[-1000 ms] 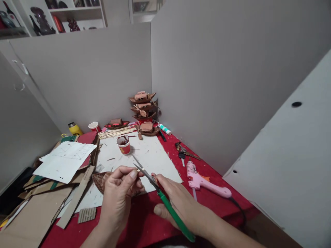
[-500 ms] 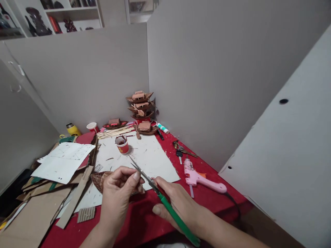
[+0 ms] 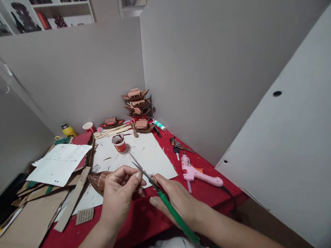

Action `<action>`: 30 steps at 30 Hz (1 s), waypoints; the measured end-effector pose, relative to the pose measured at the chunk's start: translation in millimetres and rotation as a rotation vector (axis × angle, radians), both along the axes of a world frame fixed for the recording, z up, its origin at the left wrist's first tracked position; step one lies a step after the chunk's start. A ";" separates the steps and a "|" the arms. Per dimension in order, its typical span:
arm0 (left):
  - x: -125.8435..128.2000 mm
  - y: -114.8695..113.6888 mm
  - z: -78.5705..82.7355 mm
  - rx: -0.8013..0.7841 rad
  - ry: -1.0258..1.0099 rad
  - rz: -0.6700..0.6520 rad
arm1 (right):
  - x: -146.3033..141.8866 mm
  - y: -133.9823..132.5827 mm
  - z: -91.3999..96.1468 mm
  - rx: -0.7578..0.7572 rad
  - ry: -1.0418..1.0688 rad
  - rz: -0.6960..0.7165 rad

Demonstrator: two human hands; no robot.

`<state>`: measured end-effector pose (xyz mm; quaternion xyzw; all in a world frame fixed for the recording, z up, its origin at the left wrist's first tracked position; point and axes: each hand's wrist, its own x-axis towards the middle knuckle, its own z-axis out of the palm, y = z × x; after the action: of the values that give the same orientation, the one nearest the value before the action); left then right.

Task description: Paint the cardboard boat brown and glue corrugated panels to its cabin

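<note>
Green-handled scissors (image 3: 169,206) are held in my right hand (image 3: 178,199), their blades slightly apart and pointing up and left. The blades pass close by the fingertips of my left hand (image 3: 120,189). Thumb and forefinger of that hand are pinched together; whatever lies between them is too small or hidden to make out. Behind my left wrist lies a brown model boat (image 3: 97,181), partly covered by the hand. A red paper cup (image 3: 120,146) with dark brown stains inside stands beyond the scissor tips on a white sheet (image 3: 147,151).
A pink glue gun (image 3: 200,174) lies on the red cloth (image 3: 207,193) at right, near pliers (image 3: 181,144) and a key (image 3: 177,153). Brown model boats (image 3: 137,103) are stacked at the back corner. Cardboard (image 3: 33,213) and paper (image 3: 59,162) pile up at left.
The camera view has turned slightly to the right, so the surroundings sit further left. My hands and the scissors keep nearly the same pose.
</note>
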<state>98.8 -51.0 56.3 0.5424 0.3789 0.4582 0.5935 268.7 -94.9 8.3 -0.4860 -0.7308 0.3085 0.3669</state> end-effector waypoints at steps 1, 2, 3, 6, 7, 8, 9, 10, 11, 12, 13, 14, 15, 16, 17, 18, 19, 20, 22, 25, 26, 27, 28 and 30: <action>2.0 1.6 -1.3 -0.012 -0.006 0.002 | 1.0 -0.4 -0.3 -0.020 -0.006 -0.013; 4.1 3.3 -2.9 -0.026 -0.015 0.004 | 2.1 -0.6 -0.5 -0.036 -0.015 -0.026; 6.3 5.0 -4.5 -0.039 -0.022 0.007 | 3.5 -0.8 -0.8 -0.049 -0.027 -0.037; 12.2 7.4 -8.0 -0.042 -0.019 0.023 | 7.6 -0.7 -1.3 -0.064 -0.053 -0.052; 13.7 7.1 -8.2 -0.030 -0.006 0.027 | 8.8 -0.7 -1.0 -0.060 -0.059 -0.048; 14.8 6.3 -7.8 -0.016 0.008 0.023 | 9.9 -0.7 -0.6 -0.052 -0.068 -0.045; 15.6 5.1 -6.9 -0.004 0.021 0.011 | 10.9 -0.8 0.1 -0.041 -0.080 -0.045; 16.1 3.8 -5.7 0.005 0.034 -0.005 | 11.9 -1.0 0.8 -0.030 -0.094 -0.047; 16.3 2.5 -4.3 0.010 0.046 -0.021 | 12.8 -1.5 1.5 -0.019 -0.106 -0.052; 16.3 1.5 -3.0 0.010 0.054 -0.034 | 13.6 -2.0 2.1 -0.012 -0.115 -0.056; 16.2 0.8 -1.8 0.006 0.059 -0.043 | 14.2 -2.6 2.3 -0.010 -0.119 -0.058; 16.3 0.4 -1.1 -0.002 0.059 -0.044 | 14.5 -3.3 2.1 -0.015 -0.117 -0.060; 16.8 0.4 -0.7 -0.015 0.055 -0.044 | 14.5 -3.8 1.4 -0.026 -0.109 -0.061; 17.6 0.7 -0.8 -0.029 0.045 -0.038 | 14.0 -4.3 0.2 -0.041 -0.099 -0.064; 18.9 1.2 -1.2 -0.046 0.034 -0.036 | 13.0 -4.5 -1.4 -0.054 -0.078 -0.074; 20.7 1.7 -1.9 -0.064 0.021 -0.035 | 11.6 -4.4 -3.4 -0.061 -0.043 -0.083; 22.6 2.2 -2.7 -0.080 0.007 -0.033 | 10.0 -4.1 -5.5 -0.058 0.006 -0.089; 24.5 2.7 -3.4 -0.103 -0.005 -0.049 | 8.4 -3.6 -7.7 -0.049 0.059 -0.089; 26.8 3.9 -4.2 -0.141 -0.030 -0.075 | 6.5 -2.5 -11.4 -0.027 0.149 -0.090; 23.0 7.8 -2.7 -0.167 -0.068 -0.104 | 9.2 -1.3 -12.6 -0.012 0.191 -0.175; 19.7 9.9 -1.6 -0.174 -0.082 -0.110 | 11.2 -1.3 -11.7 -0.010 0.207 -0.218; 15.7 12.4 -0.4 -0.185 -0.095 -0.113 | 13.3 -1.3 -10.3 -0.010 0.230 -0.254; 11.1 15.3 0.8 -0.200 -0.104 -0.114 | 15.0 -1.3 -8.6 -0.017 0.257 -0.279; 0.8 21.3 2.9 -0.227 -0.101 -0.097 | 16.8 -1.0 -5.6 -0.051 0.309 -0.305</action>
<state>99.6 -29.8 59.2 0.4656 0.3716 0.4099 0.6907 285.5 -95.8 2.6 -0.5472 -0.5756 0.3386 0.5045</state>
